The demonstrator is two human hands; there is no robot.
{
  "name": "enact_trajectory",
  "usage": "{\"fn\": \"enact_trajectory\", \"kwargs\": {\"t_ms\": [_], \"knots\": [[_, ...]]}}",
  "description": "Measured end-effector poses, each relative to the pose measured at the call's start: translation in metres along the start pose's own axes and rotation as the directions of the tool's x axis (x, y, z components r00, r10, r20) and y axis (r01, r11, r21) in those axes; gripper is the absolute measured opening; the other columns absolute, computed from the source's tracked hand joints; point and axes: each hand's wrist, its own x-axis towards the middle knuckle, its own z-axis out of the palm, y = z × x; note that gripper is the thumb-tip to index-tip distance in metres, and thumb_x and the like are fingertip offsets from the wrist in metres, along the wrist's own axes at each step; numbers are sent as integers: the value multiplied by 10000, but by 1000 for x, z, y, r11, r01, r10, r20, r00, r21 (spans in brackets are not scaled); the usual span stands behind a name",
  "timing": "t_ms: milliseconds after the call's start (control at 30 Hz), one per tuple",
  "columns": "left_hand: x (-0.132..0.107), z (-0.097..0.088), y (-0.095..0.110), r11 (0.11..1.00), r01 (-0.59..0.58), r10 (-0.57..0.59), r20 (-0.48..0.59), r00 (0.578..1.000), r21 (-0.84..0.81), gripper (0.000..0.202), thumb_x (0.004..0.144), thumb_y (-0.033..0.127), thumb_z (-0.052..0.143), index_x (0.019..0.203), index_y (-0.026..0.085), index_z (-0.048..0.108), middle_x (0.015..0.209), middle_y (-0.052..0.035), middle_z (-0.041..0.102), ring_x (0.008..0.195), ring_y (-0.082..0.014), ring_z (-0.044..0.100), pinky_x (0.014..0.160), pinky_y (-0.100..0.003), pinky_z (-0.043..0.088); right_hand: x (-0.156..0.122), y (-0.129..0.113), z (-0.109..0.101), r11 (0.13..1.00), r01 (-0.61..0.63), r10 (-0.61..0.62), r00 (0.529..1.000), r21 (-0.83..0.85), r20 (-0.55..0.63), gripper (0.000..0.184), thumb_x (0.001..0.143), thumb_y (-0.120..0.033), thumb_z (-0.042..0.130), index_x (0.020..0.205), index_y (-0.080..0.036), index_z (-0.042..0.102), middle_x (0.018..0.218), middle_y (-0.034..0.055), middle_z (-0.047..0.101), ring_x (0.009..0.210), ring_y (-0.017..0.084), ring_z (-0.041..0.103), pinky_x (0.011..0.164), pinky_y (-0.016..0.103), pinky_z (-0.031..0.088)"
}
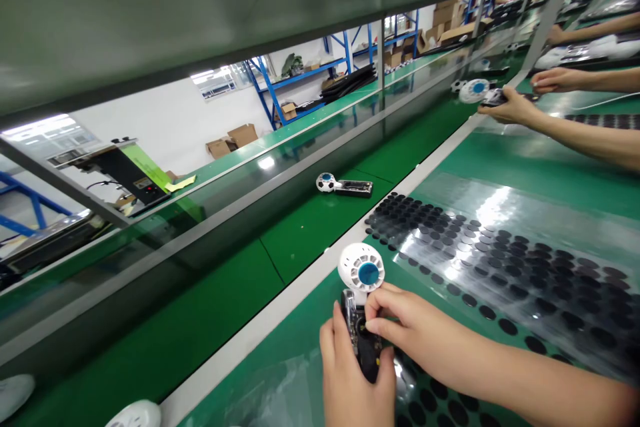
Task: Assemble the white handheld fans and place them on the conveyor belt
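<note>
My left hand [356, 373] is wrapped around the dark, partly see-through handle of a handheld fan [367, 347], whose white round vented head with a blue centre points away from me. Thumb and fingertips of my right hand [400, 320] are pinched together against the handle's face, just below the head. Whatever those fingertips hold, if anything, is too small to make out. Under and to the right of my hands lie clear plastic sheets [453, 273] bearing rows of black round discs [487, 312].
A similar fan [354, 188] lies on the green conveyor belt [225, 307] beyond the pale rail [260, 333]. White rounded parts [135, 415] sit at lower left. To the right, a co-worker's hands [510, 107] hold another fan [475, 90]. A shelf [200, 7] hangs overhead.
</note>
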Motion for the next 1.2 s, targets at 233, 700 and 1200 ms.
{"fn": "enact_trajectory", "kwargs": {"t_ms": [233,700,1200], "knots": [[-1,4,-3,1000,-11,12,-18,1000,6,552,751,245,392,1258,30,360,1147,-200,455,1018,-281,518,838,-387,413,0,-1,1,999,-13,12,1000,-32,-18,140,760,-105,467,656,-200,469,836,-5,500,769,151,499,655,241,377],[-1,7,-5,994,-74,60,-152,987,-86,456,778,265,437,1196,86,413,1077,-183,511,985,-271,548,809,-389,446,-3,0,8,995,101,-101,991,-6,-82,156,755,-77,460,674,-210,460,917,-3,498,813,143,542,672,235,429],[-7,9,5,650,240,-233,111,966,-721,648,760,413,487,1304,127,282,1379,-144,385,1262,-248,361,995,-303,333,-8,4,14,908,170,-123,982,383,-145,81,908,-247,347,981,-276,368,1005,-5,547,944,160,533,783,299,449]]}}
